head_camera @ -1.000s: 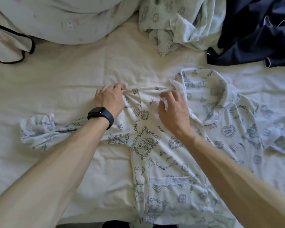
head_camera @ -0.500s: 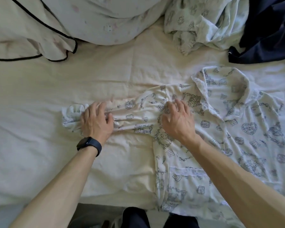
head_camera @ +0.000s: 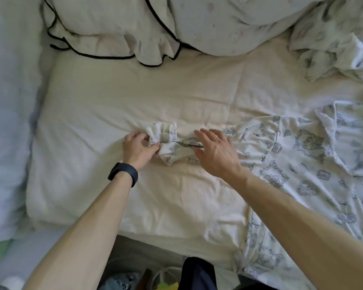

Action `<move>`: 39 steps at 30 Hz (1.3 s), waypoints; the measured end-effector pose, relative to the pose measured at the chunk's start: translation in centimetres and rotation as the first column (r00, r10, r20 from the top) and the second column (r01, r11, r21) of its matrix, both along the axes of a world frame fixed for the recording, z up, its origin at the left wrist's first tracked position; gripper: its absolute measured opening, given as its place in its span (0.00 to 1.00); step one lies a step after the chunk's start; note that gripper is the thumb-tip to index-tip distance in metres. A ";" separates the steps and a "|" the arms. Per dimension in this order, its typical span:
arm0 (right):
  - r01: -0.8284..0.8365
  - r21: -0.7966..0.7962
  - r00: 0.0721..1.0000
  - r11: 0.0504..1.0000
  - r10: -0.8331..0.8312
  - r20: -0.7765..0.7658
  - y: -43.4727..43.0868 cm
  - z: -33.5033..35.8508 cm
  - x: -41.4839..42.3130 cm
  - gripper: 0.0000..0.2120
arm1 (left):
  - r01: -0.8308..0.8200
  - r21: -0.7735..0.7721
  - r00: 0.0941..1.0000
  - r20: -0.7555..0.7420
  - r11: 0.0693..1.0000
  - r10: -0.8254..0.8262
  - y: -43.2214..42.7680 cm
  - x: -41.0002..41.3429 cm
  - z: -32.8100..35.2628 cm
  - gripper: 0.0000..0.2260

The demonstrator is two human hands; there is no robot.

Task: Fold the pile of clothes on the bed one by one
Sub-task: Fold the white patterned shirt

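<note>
A white pyjama shirt point(head_camera: 306, 164) with a grey printed pattern lies spread on the cream bed sheet point(head_camera: 134, 97), right of centre. Its left sleeve point(head_camera: 176, 147) stretches leftward and ends in a ruffled cuff point(head_camera: 162, 132). My left hand point(head_camera: 137, 150), with a dark watch on the wrist, pinches the sleeve just below the cuff. Spread flat, my right hand point(head_camera: 216, 152) presses the sleeve near the shoulder with its fingers apart.
A cream pillow with black piping point(head_camera: 113, 30) and a bunched duvet point(head_camera: 228, 21) lie at the head of the bed. Another crumpled patterned garment point(head_camera: 331, 42) sits at the top right. The bed's near edge point(head_camera: 155, 237) runs below my arms, with clutter on the floor.
Both hands have slid leftward along the sleeve. My left hand went from lying flat near the cuff to pinching it, and the view has swung left.
</note>
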State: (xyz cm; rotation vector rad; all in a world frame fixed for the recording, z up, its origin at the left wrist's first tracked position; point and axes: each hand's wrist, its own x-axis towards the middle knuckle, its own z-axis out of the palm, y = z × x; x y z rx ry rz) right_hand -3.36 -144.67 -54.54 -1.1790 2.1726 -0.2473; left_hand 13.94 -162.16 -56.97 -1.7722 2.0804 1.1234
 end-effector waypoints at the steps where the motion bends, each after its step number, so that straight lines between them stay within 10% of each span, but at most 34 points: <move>1: -0.025 0.045 1.000 0.999 0.025 -0.011 -1.0 -0.2 0.1 0.26 | -0.042 0.045 0.996 -0.083 0.998 0.046 -0.4 -0.1 0.3 0.11; 5: 0.032 0.119 0.998 0.992 -0.039 0.056 -3.9 0.1 -0.8 0.15 | -0.468 0.366 0.704 -0.396 0.804 0.590 -2.7 0.0 3.4 0.08; 8: 0.301 -0.080 0.938 0.950 -0.280 0.204 -4.3 1.1 -1.8 0.06 | -0.630 0.202 0.638 -0.416 0.750 0.648 -4.3 1.8 4.5 0.16; 12: 0.286 -0.114 0.958 0.951 -0.286 0.022 -4.7 0.8 -3.2 0.07 | -0.648 0.232 0.621 -0.392 0.726 0.679 -4.4 2.8 4.0 0.25; 18: -0.042 0.015 0.998 0.999 0.042 -0.046 -5.8 -0.6 -1.3 0.18 | -0.577 0.044 0.780 -0.267 0.816 0.566 -2.9 2.9 1.0 0.18; 22: -0.175 0.116 0.982 0.978 0.182 -0.054 -7.3 -1.9 -0.4 0.18 | -0.179 -0.047 0.982 -0.071 0.983 0.175 -2.2 2.8 0.2 0.18; 29: 0.206 -0.250 0.977 0.946 -0.215 -0.008 -9.6 -1.2 -1.2 0.08 | -0.444 0.084 0.813 -0.380 0.892 0.441 -5.5 4.8 1.8 0.09; 34: 0.143 -0.010 0.986 0.990 -0.144 -0.080 -9.4 -1.3 -1.0 0.15 | -0.375 -0.115 0.916 -0.201 0.920 0.348 -5.4 5.4 1.7 0.09; 39: -0.015 -0.108 0.994 0.994 0.003 -0.109 -8.0 -1.2 1.5 0.13 | -0.171 -0.417 0.985 -0.084 0.893 0.150 -4.1 4.0 1.3 0.16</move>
